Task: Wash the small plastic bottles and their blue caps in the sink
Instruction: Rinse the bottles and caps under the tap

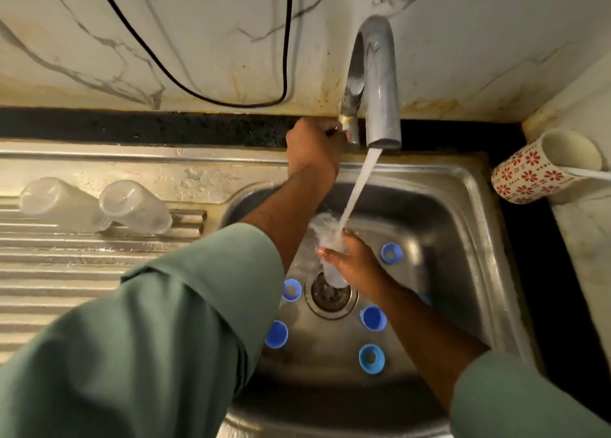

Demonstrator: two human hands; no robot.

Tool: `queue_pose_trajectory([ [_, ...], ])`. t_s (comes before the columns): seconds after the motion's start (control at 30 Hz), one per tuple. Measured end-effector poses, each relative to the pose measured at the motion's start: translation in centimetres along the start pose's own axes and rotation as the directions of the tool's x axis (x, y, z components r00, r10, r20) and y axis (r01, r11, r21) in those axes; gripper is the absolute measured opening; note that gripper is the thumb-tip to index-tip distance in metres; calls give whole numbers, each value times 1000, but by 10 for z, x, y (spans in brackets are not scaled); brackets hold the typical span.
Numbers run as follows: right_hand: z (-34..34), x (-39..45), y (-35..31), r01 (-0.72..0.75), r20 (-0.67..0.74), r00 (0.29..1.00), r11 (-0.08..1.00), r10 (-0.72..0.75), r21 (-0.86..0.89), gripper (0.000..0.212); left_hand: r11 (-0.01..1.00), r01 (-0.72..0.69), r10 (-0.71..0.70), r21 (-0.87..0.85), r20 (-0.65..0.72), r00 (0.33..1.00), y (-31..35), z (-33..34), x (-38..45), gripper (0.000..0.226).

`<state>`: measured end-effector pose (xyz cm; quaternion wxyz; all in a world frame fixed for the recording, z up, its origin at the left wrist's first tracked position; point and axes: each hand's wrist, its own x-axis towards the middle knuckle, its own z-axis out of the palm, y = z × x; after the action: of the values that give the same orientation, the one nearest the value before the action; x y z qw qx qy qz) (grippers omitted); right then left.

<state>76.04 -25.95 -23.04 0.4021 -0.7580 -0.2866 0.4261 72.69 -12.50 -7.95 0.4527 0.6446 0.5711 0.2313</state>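
My right hand (355,262) grips a small clear plastic bottle (325,239) under the water stream (358,186) in the steel sink (463,212). My left hand (312,150) is curled around the tap handle (332,132) at the base of the faucet (380,83). Several blue caps lie on the sink floor around the drain (331,292), among them one (292,289) to its left, one (373,318) to its right and one (391,253) at the far right. Two clear bottles (64,204) (135,206) lie on their sides on the ribbed drainboard (66,272).
A red-flowered white mug (542,169) lies on its side on the counter at the right. A black cable (198,90) hangs along the marble wall behind the sink. A dark counter strip (132,125) runs behind the drainboard.
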Motion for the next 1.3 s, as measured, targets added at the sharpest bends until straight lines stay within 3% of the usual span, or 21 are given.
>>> queue_pose_trajectory([
  [0.1,-4,-3,-9,-198,-44,975,940,218,278,22,922,207,-217,-328,5,976,0,4,-3,30],
  [0.13,-6,-4,-15,-316,44,945,866,325,388,23,912,214,-228,-349,2,974,0,5,-5,29],
  [0.23,-19,-15,-22,-664,384,747,574,543,479,44,998,32,-34,-52,-22,999,0,6,-8,12],
  [0.27,-21,-17,-21,-705,423,707,530,566,470,44,998,-33,33,50,-1,999,1,5,-10,12],
  [0.33,-24,-18,-20,-716,433,698,535,570,449,37,981,-125,113,148,90,990,7,6,-15,24],
  [0.4,-27,-14,-22,-676,398,731,668,554,311,52,956,-216,187,197,156,970,10,3,-19,30],
  [0.47,-32,-12,-34,-517,245,814,849,526,-105,67,911,-282,226,299,209,951,10,-2,-17,30],
  [0.5,-34,-9,-36,-373,142,884,856,445,-358,66,879,-311,239,362,230,943,7,-4,-14,29],
  [0.53,-36,-8,-40,-233,51,947,788,317,-570,61,843,-340,254,416,249,935,3,-8,-12,30],
  [0.6,-43,-7,-54,-85,-21,994,620,110,-780,51,755,-392,264,525,304,915,-11,-15,-15,37],
  [0.67,-55,-11,-78,-63,-68,998,553,12,-831,50,670,-421,250,611,349,903,-34,-20,-24,48],
  [0.8,-64,-33,-82,81,-108,927,472,-359,-878,65,646,-319,60,693,371,927,-86,-30,-57,48],
  [0.83,-61,-38,-72,112,-33,944,415,-327,-903,62,629,-318,42,710,377,925,-97,-35,-66,49],
  [0.9,-59,-51,-51,93,60,994,397,-94,-913,50,592,-331,32,735,389,921,-116,-47,-84,51],
  [0.93,-59,-55,-46,72,35,995,428,-93,-901,45,580,-338,35,741,392,919,-125,-54,-91,51],
  [1.0,-61,-58,-45,100,-92,950,569,-299,-816,46,573,-340,42,746,388,921,-135,-67,-102,51],
  [1.03,-57,-60,-46,138,-83,940,595,-329,-791,48,576,-323,37,751,371,928,-138,-77,-111,51],
  [1.13,-44,-71,-54,133,64,985,481,-159,-867,44,600,-287,68,747,309,948,-151,-107,-132,45],
  [1.23,-33,-68,-66,165,-22,953,578,-302,-799,44,634,-224,76,740,229,971,-164,-139,-144,40],
  [1.3,-18,-83,-79,151,89,986,526,-142,-837,42,625,-162,31,764,183,983,-176,-167,-154,46],
])
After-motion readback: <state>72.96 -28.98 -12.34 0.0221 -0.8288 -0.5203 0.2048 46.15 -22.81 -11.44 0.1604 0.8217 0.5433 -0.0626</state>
